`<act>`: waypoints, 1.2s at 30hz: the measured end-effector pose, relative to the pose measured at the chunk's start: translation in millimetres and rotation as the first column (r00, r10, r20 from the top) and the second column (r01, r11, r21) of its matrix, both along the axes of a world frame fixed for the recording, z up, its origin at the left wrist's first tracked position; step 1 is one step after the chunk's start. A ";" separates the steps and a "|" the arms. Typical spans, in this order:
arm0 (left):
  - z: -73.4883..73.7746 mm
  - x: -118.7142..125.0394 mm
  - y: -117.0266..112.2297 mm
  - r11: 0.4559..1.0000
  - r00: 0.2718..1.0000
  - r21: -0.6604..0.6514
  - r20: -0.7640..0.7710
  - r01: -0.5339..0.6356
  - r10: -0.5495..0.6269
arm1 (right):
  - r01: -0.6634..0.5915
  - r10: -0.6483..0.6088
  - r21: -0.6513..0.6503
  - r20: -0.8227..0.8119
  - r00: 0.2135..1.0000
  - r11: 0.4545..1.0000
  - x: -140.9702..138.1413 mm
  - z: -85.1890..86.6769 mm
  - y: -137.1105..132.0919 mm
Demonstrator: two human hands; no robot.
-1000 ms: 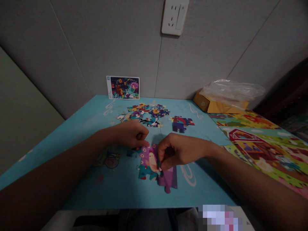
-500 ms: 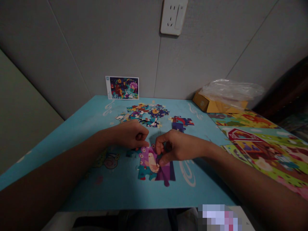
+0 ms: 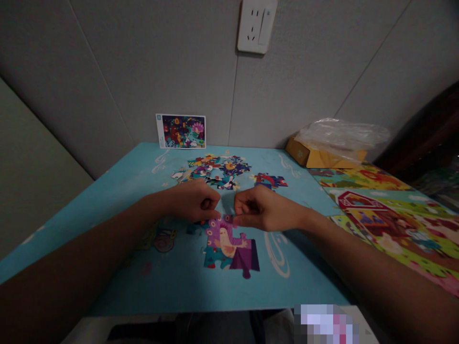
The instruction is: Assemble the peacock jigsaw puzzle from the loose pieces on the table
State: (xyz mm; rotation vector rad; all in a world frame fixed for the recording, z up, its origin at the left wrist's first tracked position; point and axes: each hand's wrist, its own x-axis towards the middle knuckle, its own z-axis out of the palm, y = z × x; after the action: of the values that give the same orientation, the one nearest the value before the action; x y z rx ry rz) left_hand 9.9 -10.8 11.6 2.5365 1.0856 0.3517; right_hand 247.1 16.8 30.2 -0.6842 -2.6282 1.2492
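A joined section of jigsaw puzzle (image 3: 229,246), with a pale figure on purple and teal, lies flat near the table's front. My left hand (image 3: 199,200) is curled, its thumb and finger pinched at the section's top left edge. Across from it, my right hand (image 3: 260,208) is also curled, thumb and finger closing on a purple puzzle piece (image 3: 228,220) at the top edge. My fingers partly cover that edge. Darker puzzle pieces (image 3: 196,228) show below my left hand.
A heap of loose puzzle pieces (image 3: 218,169) lies farther back, with a small joined group (image 3: 270,180) to its right. A picture card (image 3: 182,131) leans on the wall. At right are a yellow box (image 3: 332,157), clear plastic wrap (image 3: 344,131) and a colourful farm picture (image 3: 394,224).
My right hand has moved up and away from the section's middle to its top edge, uncovering the pale figure and purple part. My left hand has stayed almost still.
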 end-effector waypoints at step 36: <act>-0.9 -0.8 0.2 0.994 0.996 -0.096 0.065 0.060 -0.054 | -0.250 0.252 -0.104 0.006 0.968 0.963 1.5 -11.2 -0.7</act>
State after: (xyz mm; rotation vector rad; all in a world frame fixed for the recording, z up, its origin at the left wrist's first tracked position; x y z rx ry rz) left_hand 9.1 -10.6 10.7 2.4478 0.9812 0.3511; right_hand 248.6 16.0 19.0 -0.3853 -2.7502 1.4595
